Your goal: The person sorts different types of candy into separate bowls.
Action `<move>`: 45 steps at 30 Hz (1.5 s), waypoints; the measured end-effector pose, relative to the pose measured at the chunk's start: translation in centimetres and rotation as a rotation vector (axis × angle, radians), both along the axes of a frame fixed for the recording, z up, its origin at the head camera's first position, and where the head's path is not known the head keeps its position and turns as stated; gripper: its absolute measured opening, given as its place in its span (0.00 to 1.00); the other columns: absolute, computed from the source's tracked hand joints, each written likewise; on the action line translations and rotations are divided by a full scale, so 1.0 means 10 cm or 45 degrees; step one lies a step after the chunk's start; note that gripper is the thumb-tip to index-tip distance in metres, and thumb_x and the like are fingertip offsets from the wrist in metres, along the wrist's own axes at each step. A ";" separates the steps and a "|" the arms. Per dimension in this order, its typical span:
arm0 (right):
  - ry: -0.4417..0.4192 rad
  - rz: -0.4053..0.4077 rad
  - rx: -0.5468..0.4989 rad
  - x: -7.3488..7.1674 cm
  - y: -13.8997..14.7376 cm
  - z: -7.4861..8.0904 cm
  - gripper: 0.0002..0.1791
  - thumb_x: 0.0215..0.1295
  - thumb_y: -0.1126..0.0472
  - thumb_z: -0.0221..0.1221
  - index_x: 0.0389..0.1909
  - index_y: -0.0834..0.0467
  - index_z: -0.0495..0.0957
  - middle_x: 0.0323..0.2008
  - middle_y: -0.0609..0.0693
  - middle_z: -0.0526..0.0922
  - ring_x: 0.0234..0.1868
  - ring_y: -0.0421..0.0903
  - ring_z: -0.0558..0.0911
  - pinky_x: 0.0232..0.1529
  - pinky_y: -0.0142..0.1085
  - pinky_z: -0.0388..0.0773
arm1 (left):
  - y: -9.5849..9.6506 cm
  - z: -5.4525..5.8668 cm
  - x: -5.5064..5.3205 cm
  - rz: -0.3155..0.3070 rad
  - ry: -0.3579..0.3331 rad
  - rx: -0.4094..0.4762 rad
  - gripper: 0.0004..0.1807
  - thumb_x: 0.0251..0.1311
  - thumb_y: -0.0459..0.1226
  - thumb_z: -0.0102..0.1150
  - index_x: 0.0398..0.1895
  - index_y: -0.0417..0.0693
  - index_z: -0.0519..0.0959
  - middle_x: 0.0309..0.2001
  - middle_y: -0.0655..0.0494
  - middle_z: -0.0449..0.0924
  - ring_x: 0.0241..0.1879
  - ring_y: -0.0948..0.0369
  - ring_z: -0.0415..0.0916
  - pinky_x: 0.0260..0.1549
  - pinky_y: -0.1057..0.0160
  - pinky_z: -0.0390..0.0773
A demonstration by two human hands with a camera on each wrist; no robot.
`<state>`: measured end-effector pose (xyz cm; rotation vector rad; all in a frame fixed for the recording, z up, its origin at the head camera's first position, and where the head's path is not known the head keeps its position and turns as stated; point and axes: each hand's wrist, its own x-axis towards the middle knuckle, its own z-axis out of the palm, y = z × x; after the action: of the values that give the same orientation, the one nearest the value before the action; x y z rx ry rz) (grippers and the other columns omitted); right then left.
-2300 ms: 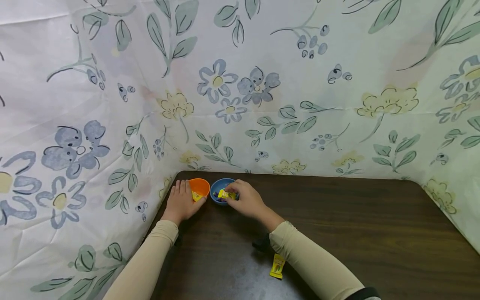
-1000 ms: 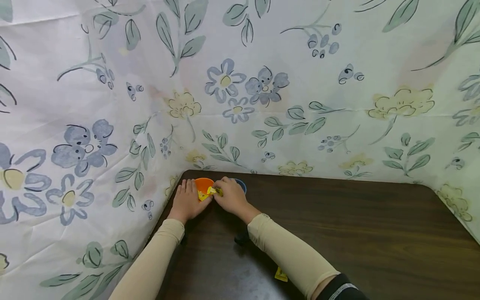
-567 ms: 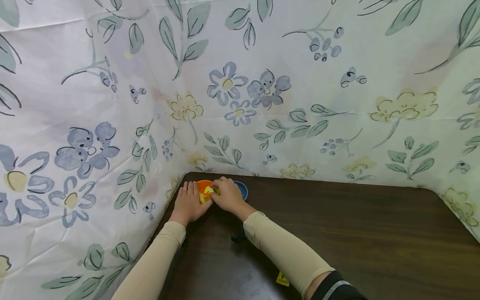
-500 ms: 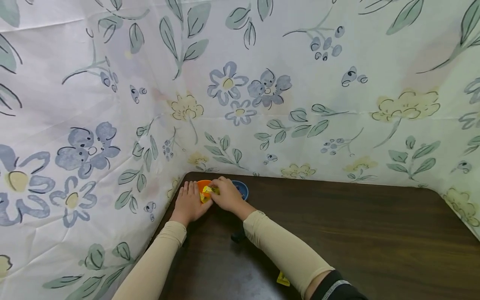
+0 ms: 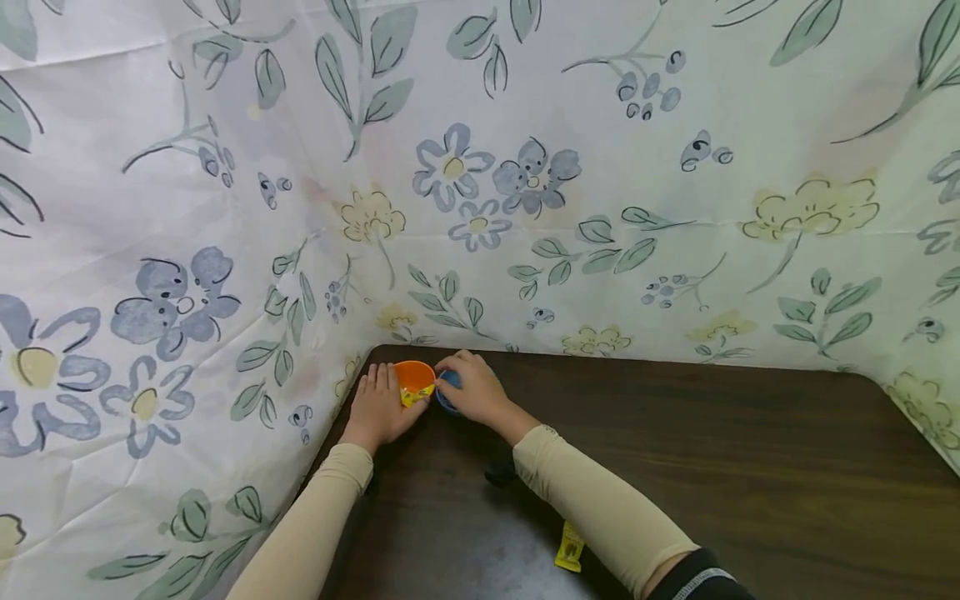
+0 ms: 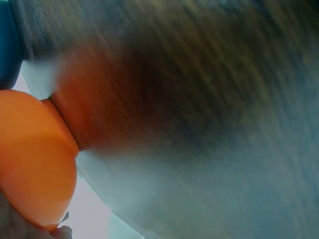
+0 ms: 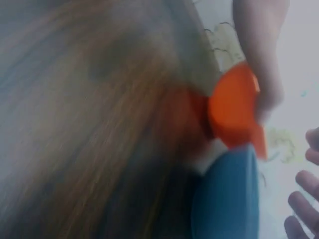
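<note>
My left hand (image 5: 378, 408) holds the orange bowl (image 5: 415, 372) at the table's far left corner, fingers along its left side and thumb at the front. Yellow wrapped candies (image 5: 412, 395) lie in that bowl. Close beside it is the blue bowl (image 5: 447, 393), mostly covered by my right hand (image 5: 476, 390). In the right wrist view the fingers (image 7: 305, 201) of this hand are spread apart, to the side of the blue bowl (image 7: 227, 199), with nothing seen between them. The blue bowl's inside is largely hidden.
A single yellow wrapped candy (image 5: 570, 547) lies on the dark wooden table (image 5: 720, 458), partly under my right forearm. Floral cloth (image 5: 540, 275) rises behind the table and along its left side. A black object (image 5: 501, 473) shows below my right wrist.
My right hand, earlier pinching a yellow candy over the orange bowl, has let it go there and moved right over the blue bowl. The left hand stays on the orange bowl.
</note>
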<state>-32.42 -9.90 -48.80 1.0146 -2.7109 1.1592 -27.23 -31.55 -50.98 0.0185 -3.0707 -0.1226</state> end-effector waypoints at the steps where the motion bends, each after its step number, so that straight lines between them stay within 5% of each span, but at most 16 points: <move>1: -0.004 -0.008 -0.011 0.00 0.06 -0.01 0.17 0.77 0.52 0.62 0.60 0.53 0.85 0.59 0.52 0.81 0.62 0.54 0.78 0.65 0.53 0.80 | 0.00 -0.01 0.00 0.004 -0.009 0.003 0.58 0.72 0.68 0.45 0.81 0.24 0.53 0.80 0.25 0.56 0.82 0.30 0.50 0.82 0.35 0.52; 6: -0.013 -0.007 -0.061 0.06 0.39 -0.05 0.17 0.76 0.53 0.63 0.59 0.54 0.85 0.59 0.52 0.81 0.62 0.54 0.78 0.65 0.53 0.80 | 0.00 -0.04 0.01 0.024 -0.037 0.019 0.58 0.72 0.68 0.44 0.82 0.25 0.51 0.82 0.27 0.53 0.83 0.31 0.48 0.83 0.35 0.49; 16: -0.016 0.252 -0.082 0.29 0.90 0.03 0.17 0.79 0.53 0.61 0.60 0.56 0.85 0.56 0.53 0.80 0.59 0.57 0.81 0.61 0.50 0.80 | -0.04 -0.04 0.03 0.036 -0.041 0.025 0.58 0.71 0.68 0.45 0.82 0.25 0.51 0.81 0.26 0.53 0.82 0.30 0.48 0.82 0.35 0.49; 26: -0.107 0.464 0.115 0.60 1.38 0.08 0.17 0.83 0.48 0.54 0.60 0.50 0.84 0.55 0.43 0.80 0.53 0.38 0.79 0.57 0.42 0.83 | -0.01 -0.05 0.02 0.035 -0.027 0.044 0.58 0.72 0.68 0.44 0.81 0.24 0.52 0.81 0.25 0.53 0.82 0.29 0.48 0.82 0.34 0.49; 29: -0.138 0.539 0.185 0.70 1.52 0.05 0.18 0.84 0.49 0.52 0.61 0.53 0.83 0.56 0.43 0.80 0.54 0.37 0.79 0.58 0.40 0.83 | 0.00 -0.05 0.01 0.035 -0.033 0.045 0.59 0.72 0.69 0.43 0.82 0.25 0.51 0.81 0.25 0.53 0.82 0.29 0.48 0.82 0.34 0.49; 36: -0.014 0.620 0.288 0.97 1.72 -0.02 0.16 0.80 0.67 0.53 0.60 0.56 0.83 0.58 0.45 0.79 0.56 0.38 0.79 0.56 0.36 0.82 | -0.01 -0.05 -0.01 0.015 0.003 0.022 0.58 0.72 0.68 0.44 0.81 0.24 0.52 0.81 0.25 0.54 0.82 0.29 0.49 0.82 0.34 0.50; 45: -0.186 0.701 0.416 1.20 1.90 -0.05 0.22 0.72 0.60 0.62 0.65 0.45 0.80 0.64 0.39 0.77 0.63 0.37 0.75 0.60 0.37 0.81 | 0.00 -0.04 0.00 0.009 0.002 0.010 0.58 0.72 0.68 0.43 0.81 0.24 0.53 0.81 0.25 0.55 0.81 0.29 0.50 0.81 0.33 0.51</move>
<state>-20.46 9.12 -49.32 1.8802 -2.8862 0.8672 -27.28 -31.59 -51.35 0.0299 -3.0682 -0.1343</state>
